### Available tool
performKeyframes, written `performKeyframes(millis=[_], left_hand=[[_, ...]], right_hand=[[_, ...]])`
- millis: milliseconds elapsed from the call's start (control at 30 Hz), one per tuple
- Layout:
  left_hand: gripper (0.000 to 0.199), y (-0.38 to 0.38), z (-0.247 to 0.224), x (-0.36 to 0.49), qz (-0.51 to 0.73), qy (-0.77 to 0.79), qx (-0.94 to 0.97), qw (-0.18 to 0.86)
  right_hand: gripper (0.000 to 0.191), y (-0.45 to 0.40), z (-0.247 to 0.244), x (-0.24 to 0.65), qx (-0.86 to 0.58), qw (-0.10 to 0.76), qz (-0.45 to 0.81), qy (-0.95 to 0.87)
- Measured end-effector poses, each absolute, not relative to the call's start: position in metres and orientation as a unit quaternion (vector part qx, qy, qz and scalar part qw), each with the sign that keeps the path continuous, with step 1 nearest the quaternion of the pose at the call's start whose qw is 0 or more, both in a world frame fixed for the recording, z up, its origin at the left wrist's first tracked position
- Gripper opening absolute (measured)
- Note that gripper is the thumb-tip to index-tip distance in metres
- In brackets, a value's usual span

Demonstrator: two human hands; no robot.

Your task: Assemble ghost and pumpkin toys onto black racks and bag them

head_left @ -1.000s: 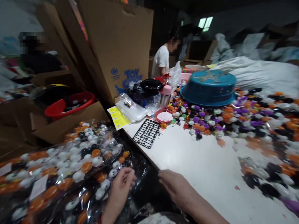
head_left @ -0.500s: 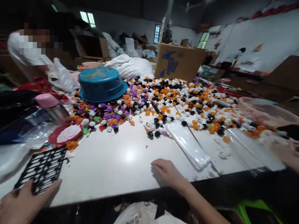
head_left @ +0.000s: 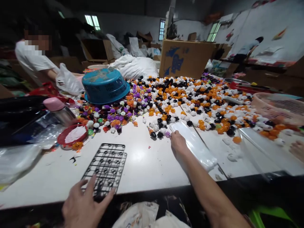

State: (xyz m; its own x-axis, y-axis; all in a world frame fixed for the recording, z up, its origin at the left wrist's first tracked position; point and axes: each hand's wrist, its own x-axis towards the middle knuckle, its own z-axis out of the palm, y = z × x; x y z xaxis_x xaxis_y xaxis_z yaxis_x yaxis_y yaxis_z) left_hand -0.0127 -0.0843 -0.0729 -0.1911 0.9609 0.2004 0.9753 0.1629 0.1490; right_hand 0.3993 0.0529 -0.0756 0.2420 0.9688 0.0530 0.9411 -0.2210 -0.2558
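Toy-packing workshop: heaped plastic toy pieces (head_left: 194, 98), cardboard cartons (head_left: 184, 61).

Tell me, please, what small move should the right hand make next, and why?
Probably close the fingers on the top bag of the clear bag stack and lift it. The right hand rests open at the stack's near end, beside the bead pile, while the left hand holds the black grid tray flat on the table.

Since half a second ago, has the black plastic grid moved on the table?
Yes. The black grid has slid right, away from the red dish, under the left hand.
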Motion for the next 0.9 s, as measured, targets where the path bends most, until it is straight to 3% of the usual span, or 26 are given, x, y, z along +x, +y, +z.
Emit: performKeyframes(millis=[133,267,333,633,800,900], left_hand=[[0.072,-0.085,-0.085,0.024,-0.068,-0.73,-0.675,0.084],[0.079,-0.084,-0.086,0.036,-0.026,-0.705,-0.705,0.065],[0.076,-0.084,-0.084,0.038,-0.029,-0.691,-0.72,0.05],[0.055,-0.094,-0.089,0.046,-0.153,-0.629,-0.762,-0.015],[0.046,-0.093,-0.08,0.039,-0.201,-0.616,-0.758,-0.079],[0.04,-0.079,-0.079,0.026,-0.236,-0.592,-0.768,-0.065]], right_hand=[[0.019,0.033,-0.069,0.374,-0.747,0.182,0.104,-0.63],[0.016,0.004,-0.06,0.33,-0.649,0.319,0.242,-0.647],[0.013,-0.008,-0.057,0.306,-0.607,0.349,0.287,-0.654],[0.011,-0.022,-0.063,0.244,-0.499,0.287,0.187,-0.796],[0.007,-0.023,-0.064,0.238,-0.507,0.243,0.145,-0.814],[0.002,-0.021,-0.062,0.237,-0.527,0.226,0.162,-0.803]])
